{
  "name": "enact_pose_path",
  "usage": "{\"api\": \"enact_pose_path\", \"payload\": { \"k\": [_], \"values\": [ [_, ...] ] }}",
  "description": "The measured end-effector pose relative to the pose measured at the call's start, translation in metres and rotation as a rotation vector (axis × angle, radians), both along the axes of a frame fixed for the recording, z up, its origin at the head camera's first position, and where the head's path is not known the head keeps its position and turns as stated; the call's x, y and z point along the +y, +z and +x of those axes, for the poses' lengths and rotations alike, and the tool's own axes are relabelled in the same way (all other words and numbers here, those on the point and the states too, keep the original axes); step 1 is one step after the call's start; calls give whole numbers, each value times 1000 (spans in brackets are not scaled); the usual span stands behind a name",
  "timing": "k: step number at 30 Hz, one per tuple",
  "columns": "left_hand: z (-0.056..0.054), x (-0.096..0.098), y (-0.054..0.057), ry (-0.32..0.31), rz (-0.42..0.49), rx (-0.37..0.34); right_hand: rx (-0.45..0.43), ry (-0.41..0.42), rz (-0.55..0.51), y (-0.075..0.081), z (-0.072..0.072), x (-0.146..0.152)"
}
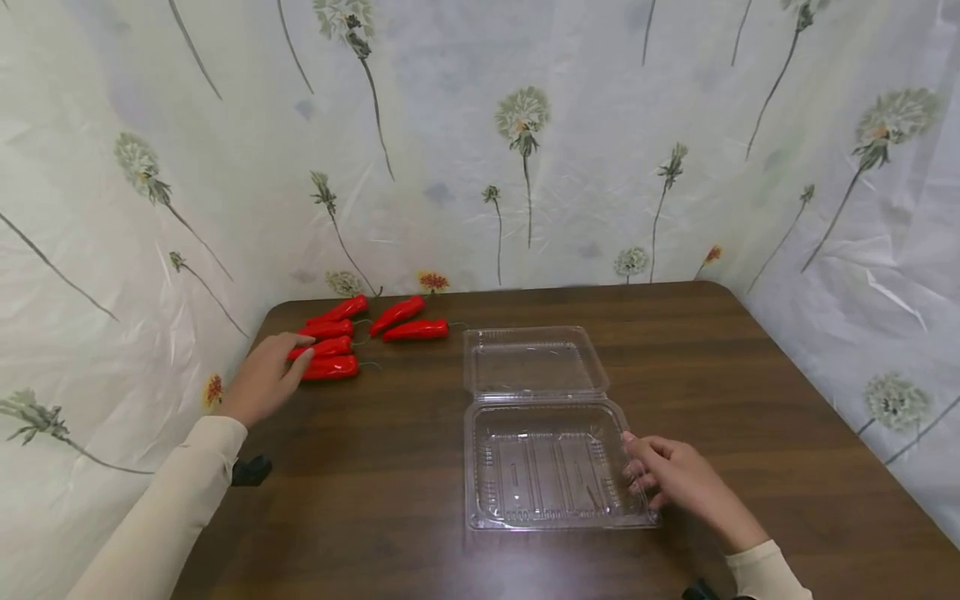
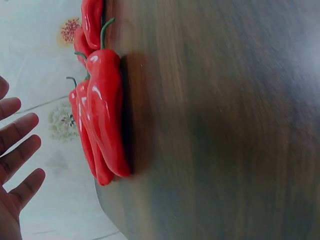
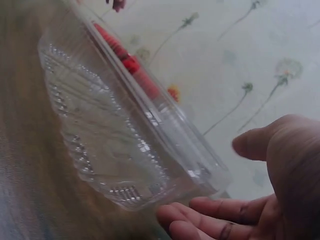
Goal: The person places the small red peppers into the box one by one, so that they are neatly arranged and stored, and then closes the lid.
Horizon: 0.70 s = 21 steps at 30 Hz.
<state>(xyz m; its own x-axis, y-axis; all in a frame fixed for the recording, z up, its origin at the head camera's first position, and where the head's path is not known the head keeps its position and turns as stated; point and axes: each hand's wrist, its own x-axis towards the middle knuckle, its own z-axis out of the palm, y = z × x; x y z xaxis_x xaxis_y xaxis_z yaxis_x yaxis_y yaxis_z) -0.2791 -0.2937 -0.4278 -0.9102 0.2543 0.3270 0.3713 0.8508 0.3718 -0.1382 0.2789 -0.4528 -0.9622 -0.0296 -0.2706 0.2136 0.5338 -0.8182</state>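
Several glossy red chili peppers (image 1: 415, 331) lie at the far left of the table. My left hand (image 1: 268, 375) is over the nearest of them, and the left wrist view shows its fingers (image 2: 22, 127) spread, with nothing between them. In the head view I cannot tell whether the fingertips touch a pepper (image 1: 332, 367). Right of centre, a clear plastic clamshell box (image 1: 487, 523) lies unfolded, its lid (image 1: 536, 362) laid back. Beside its right rim is my right hand (image 1: 678, 479); the right wrist view shows its thumb (image 3: 250, 143) apart from the loosely bent fingers.
The brown wooden table (image 1: 405, 467) has rounded far corners. A dandelion-patterned sheet (image 1: 450, 167) hangs close behind it and along both sides. Dark straps or devices (image 1: 251, 471) sit at the wrists.
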Motion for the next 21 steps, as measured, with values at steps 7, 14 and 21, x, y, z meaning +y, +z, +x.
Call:
{"api": "enact_pose_path", "payload": {
  "k": [7,14,21],
  "values": [
    [3,-10,-8,-3,-15,9,34,42,21,-4,4,-3],
    [6,-9,-20,-25,-54,54,70,35,110,-4,6,-2],
    [-2,-4,-38,-58,-123,84,110,20,140,-4,6,-7]
  ]
}}
